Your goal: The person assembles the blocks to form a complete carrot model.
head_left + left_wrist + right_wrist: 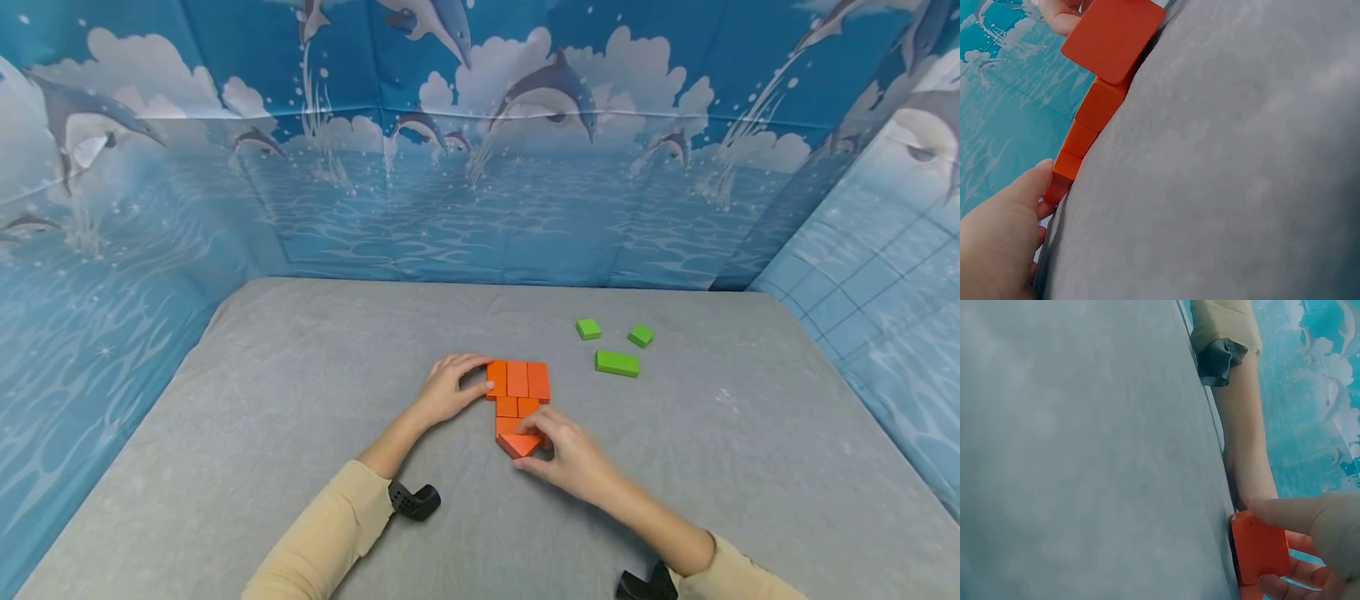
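Note:
Several orange blocks [517,379] lie together on the grey cloth, a wider row at the back and a narrower column toward the front. My left hand [447,389] rests against the left end of the back row, thumb and index fingertip at the block's side. In the left wrist view, the thumb [1038,178] touches the far end of the orange line. My right hand [570,457] pinches an orange triangular block [520,444] at the front end of the column. The right wrist view shows this block's flat orange side [1261,549] between thumb and fingers.
Three green blocks lie to the back right: a long one [617,364] and two small ones, one left [588,328] and one right [641,335]. Grey cloth [262,400] covers the table. A dolphin-print curtain [465,217] stands behind and along both sides.

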Available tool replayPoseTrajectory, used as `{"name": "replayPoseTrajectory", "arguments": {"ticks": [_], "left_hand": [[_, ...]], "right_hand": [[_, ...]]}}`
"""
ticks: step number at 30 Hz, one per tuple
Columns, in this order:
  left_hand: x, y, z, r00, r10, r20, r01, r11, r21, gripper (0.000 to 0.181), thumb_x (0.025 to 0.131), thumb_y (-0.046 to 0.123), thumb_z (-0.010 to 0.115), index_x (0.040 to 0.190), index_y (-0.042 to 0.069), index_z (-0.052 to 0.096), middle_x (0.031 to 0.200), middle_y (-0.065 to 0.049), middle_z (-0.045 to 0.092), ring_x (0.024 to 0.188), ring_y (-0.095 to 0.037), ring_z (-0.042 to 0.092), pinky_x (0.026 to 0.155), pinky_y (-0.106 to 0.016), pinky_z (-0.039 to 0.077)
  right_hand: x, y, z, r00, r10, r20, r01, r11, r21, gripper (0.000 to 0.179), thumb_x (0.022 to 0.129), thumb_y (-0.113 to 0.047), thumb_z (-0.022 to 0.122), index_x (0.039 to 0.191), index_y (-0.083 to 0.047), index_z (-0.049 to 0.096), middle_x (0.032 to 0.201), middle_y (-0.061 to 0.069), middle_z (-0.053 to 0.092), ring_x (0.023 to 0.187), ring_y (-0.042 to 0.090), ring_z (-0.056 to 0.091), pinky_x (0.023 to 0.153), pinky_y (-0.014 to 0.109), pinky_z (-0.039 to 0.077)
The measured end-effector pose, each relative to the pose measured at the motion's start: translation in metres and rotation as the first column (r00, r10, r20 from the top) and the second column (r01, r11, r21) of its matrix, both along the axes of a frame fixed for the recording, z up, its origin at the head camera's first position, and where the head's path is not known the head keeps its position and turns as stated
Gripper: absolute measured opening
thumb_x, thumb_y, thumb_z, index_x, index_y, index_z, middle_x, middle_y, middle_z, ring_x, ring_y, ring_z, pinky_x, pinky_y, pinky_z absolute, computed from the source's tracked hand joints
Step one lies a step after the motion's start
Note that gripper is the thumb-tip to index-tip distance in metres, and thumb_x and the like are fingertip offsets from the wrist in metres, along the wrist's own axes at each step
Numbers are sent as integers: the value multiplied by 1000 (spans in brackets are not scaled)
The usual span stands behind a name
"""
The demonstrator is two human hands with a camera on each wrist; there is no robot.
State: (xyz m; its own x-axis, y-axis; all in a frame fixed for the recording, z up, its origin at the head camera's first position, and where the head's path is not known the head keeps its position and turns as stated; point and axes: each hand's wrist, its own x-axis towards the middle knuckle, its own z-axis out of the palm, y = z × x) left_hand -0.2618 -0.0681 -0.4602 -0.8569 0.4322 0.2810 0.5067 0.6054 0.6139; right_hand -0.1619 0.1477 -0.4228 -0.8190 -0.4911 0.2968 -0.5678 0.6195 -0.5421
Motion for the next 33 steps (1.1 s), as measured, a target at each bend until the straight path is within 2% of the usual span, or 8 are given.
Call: {"name": "replayPoseTrajectory", "arguments": {"ticks": [18,23,28,30,33], "left_hand": [[1,1,0,1000,-3,9,2,1000,6,43,88,34,60,126,16,56,128,-3,54,121,-25,43,104,-48,21],[2,0,0,1000,-12,4,12,997,77,43,87,30,62,126,12,56,127,-5,54,119,-25,45,102,-50,23],[6,1,5,999,-38,-26,42,978,205,43,82,21,69,121,5,59,116,-9,59,108,-24,51,93,-45,37],[10,2,7,998,-49,-36,56,975,217,43,80,21,71,118,4,61,111,-10,60,102,-25,52,87,-42,41],[16,5,9,998,-37,-45,44,984,173,43,78,26,72,115,6,63,109,-9,60,99,-24,52,86,-43,40]], "right_hand": [[1,-1,-3,1000,-7,-4,7,1000,9,34,68,-23,81,95,-14,61,91,-6,53,76,7,50,68,24,46],[1,-1,-4,1000,1,-12,-1,1000,-1,35,68,-21,81,95,-13,62,91,-6,53,76,7,50,68,25,46],[1,-1,-6,1000,4,-22,-4,1000,-10,35,67,-20,81,95,-12,62,91,-5,53,77,7,50,69,25,46],[1,-1,-7,999,4,-32,-5,1000,-19,35,67,-19,82,95,-12,62,91,-5,53,76,7,50,68,25,46],[0,0,-7,999,4,-53,-6,1000,-30,35,66,-18,82,95,-12,62,90,-5,53,75,7,50,67,24,46]]}}
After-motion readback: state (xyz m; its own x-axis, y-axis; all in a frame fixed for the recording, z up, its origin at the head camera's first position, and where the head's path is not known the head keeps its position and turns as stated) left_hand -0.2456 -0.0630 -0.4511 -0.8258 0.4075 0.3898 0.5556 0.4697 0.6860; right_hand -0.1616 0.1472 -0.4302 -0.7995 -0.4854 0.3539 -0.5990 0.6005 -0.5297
